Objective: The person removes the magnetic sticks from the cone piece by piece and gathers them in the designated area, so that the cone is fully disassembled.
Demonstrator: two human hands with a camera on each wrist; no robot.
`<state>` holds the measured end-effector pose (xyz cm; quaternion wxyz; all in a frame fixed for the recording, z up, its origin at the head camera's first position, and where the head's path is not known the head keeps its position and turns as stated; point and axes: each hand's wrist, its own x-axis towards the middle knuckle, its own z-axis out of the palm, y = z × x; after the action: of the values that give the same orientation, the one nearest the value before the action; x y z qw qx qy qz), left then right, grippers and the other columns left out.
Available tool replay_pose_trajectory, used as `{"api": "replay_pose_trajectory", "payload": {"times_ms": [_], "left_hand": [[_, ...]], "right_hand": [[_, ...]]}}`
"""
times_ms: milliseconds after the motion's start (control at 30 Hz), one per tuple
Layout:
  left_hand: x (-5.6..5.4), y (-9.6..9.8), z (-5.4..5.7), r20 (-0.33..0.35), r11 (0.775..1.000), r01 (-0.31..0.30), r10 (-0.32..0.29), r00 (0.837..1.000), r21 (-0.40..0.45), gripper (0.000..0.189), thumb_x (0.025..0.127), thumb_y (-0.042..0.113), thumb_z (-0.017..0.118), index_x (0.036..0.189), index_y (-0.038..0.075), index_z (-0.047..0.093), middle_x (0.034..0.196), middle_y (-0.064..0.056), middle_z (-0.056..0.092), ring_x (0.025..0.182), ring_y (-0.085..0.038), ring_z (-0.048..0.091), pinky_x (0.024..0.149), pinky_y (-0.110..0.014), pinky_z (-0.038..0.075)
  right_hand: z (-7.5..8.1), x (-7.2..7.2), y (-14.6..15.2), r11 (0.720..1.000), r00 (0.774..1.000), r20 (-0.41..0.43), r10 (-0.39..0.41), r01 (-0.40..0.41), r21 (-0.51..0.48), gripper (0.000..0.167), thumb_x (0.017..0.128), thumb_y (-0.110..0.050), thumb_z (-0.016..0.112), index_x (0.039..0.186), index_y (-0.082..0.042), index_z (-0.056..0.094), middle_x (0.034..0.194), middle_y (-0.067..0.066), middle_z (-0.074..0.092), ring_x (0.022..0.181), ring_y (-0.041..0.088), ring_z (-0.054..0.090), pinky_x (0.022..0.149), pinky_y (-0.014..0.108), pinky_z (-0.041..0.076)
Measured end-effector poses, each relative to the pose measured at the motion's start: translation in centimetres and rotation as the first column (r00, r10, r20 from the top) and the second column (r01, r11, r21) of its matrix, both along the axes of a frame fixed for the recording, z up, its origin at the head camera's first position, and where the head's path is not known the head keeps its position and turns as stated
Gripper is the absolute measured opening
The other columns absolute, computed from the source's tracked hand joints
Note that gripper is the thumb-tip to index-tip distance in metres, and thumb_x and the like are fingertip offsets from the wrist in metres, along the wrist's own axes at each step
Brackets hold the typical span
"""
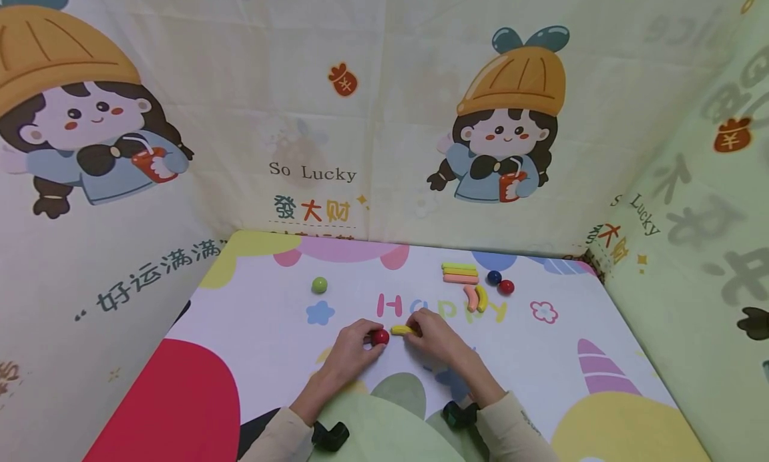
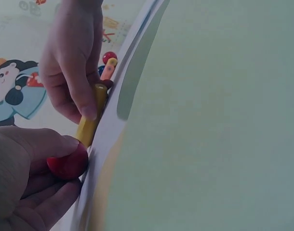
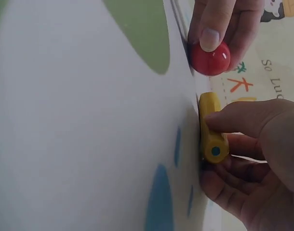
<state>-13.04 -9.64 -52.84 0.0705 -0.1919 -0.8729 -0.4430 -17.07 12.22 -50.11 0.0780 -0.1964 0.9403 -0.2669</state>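
My left hand (image 1: 350, 350) pinches a red ball (image 1: 380, 337) between thumb and fingers, low over the patterned tabletop. To its right, my right hand (image 1: 437, 340) holds a short yellow stick (image 1: 399, 330) between thumb and fingers. One end of the stick points toward the ball. In the left wrist view the stick (image 2: 89, 126) appears just behind the red ball (image 2: 70, 163). The right wrist view shows a small gap between the ball (image 3: 210, 61) and the stick (image 3: 209, 106); a blue dot marks the stick's near end.
A green ball (image 1: 320, 285) lies at the back left. At the back right are several straight sticks (image 1: 460, 273) side by side, a pink curved piece (image 1: 470, 298), a yellow curved piece (image 1: 482, 298), a dark blue ball (image 1: 494, 278) and another red ball (image 1: 506, 287). Printed cloth walls surround the table.
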Motion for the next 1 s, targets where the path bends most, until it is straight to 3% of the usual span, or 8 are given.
{"api": "replay_pose_trajectory", "payload": {"times_ms": [167,433,700,1000], "left_hand": [[0.0,0.0,0.1,0.005,1.000,0.005,-0.005,1.000,0.001,0.032,0.084,0.007,0.079,0.114,-0.001,0.069,0.110,-0.013,0.070,0.097,-0.021,0.070,0.084,-0.030,0.060],[-0.1,-0.1,0.0,0.021,1.000,0.005,-0.005,1.000,-0.003,0.034,0.085,0.008,0.079,0.116,0.000,0.068,0.111,-0.012,0.070,0.098,-0.021,0.070,0.085,-0.030,0.059],[-0.1,-0.1,-0.1,0.017,1.000,0.005,-0.005,1.000,-0.002,0.034,0.085,0.008,0.079,0.116,-0.001,0.068,0.111,-0.013,0.070,0.098,-0.023,0.070,0.084,-0.031,0.060],[0.0,-0.1,-0.1,0.027,1.000,0.018,-0.019,0.999,0.012,0.034,0.086,0.007,0.077,0.117,-0.002,0.068,0.112,-0.014,0.069,0.099,-0.023,0.070,0.085,-0.032,0.059]], "right_hand": [[0.5,-0.2,0.2,0.999,0.999,0.030,-0.023,0.022,0.044,0.022,0.091,-0.018,0.072,0.111,-0.008,0.068,0.097,0.003,0.062,0.085,0.013,0.056,0.084,0.032,0.057],[1.0,-0.9,0.4,0.995,0.999,0.042,-0.031,0.027,0.099,0.022,0.091,-0.021,0.073,0.110,-0.009,0.069,0.095,0.001,0.063,0.084,0.013,0.056,0.083,0.033,0.055],[1.0,-2.4,1.2,0.984,0.986,-0.009,-0.164,0.164,0.067,0.019,0.090,-0.018,0.072,0.104,-0.005,0.070,0.087,0.003,0.062,0.078,0.017,0.054,0.078,0.032,0.053],[0.9,-4.3,3.0,0.941,0.943,-0.016,-0.333,0.333,0.066,0.025,0.091,-0.020,0.067,0.106,0.000,0.068,0.088,0.008,0.067,0.080,0.019,0.056,0.080,0.034,0.053]]}}
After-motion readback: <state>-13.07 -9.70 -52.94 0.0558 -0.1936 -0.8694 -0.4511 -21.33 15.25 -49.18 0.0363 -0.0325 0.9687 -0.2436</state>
